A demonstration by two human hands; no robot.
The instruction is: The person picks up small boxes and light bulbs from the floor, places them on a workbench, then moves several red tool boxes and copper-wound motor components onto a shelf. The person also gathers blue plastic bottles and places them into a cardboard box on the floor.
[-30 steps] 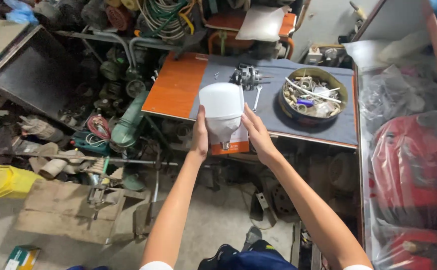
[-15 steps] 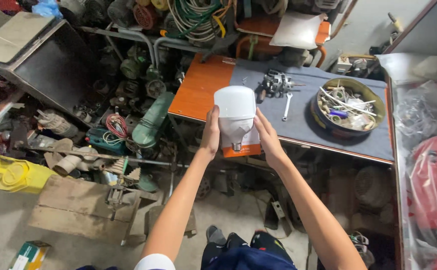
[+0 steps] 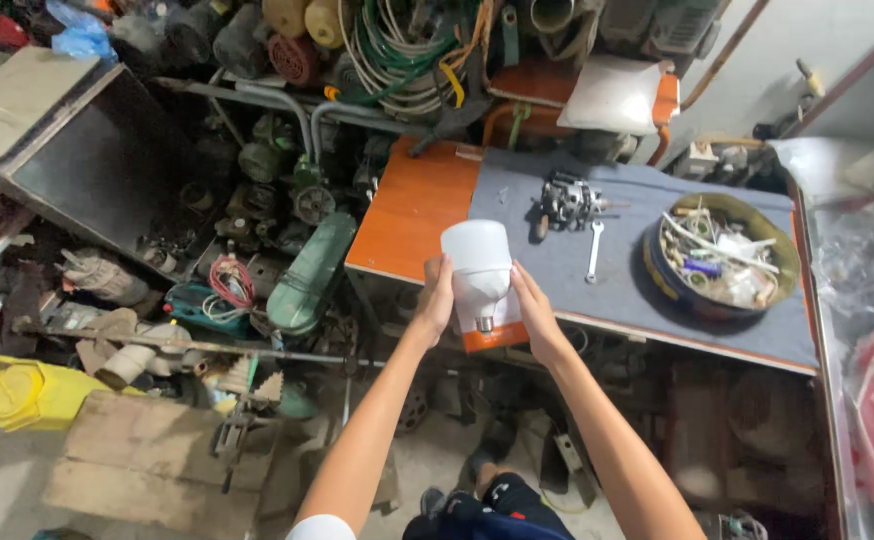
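2 hands, left hand (image 3: 435, 300) and right hand (image 3: 535, 315), cup white bulb (image 3: 477, 262) between palms; likely light, smooth, fragile dome; grip tapered neck near screw base

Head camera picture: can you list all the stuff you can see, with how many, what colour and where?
light bulb: one, white, big, held base-down between both hands in front of the table edge
table: one, orange top, partly covered by a grey cloth
small engine part: one, dark metal, on the cloth
wrench: one, silver, on the cloth beside the engine part
round tin: one, blue and gold, on the right of the cloth, full of small bits
green motor: one, on the floor left of the table
yellow container: one, far left on the floor
wooden pallet: one, brown, lower left
left hand: on the bulb's left side
right hand: on the bulb's right side
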